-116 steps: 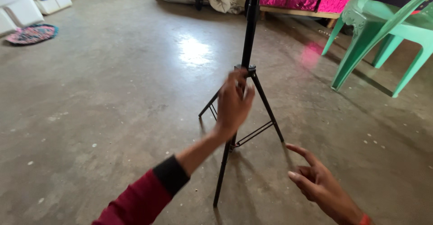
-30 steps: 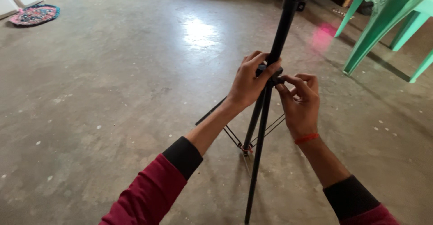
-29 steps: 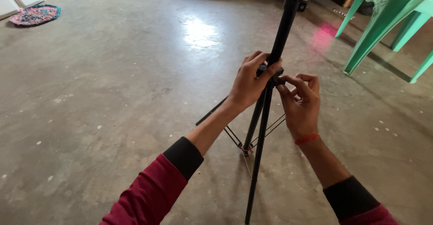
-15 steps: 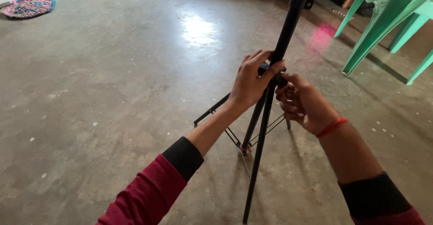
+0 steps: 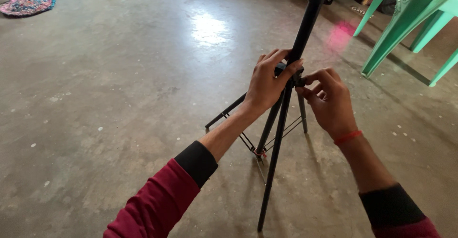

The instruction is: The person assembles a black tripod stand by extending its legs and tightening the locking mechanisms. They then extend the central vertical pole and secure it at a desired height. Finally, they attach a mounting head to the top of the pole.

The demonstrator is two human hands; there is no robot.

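Left hand (image 5: 268, 84) gripping tripod (image 5: 292, 80), right hand (image 5: 329, 102) apparently pinching knob (image 5: 299, 82)

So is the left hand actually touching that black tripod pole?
Touching. The head view shows the left hand wrapped around the tripod pole at its collar, with the fingers curling over the front of the pole and no gap visible.

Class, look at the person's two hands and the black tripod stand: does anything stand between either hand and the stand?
Nothing visible does. The left hand already grips the tripod stand at its collar, and the right hand pinches the small knob there.
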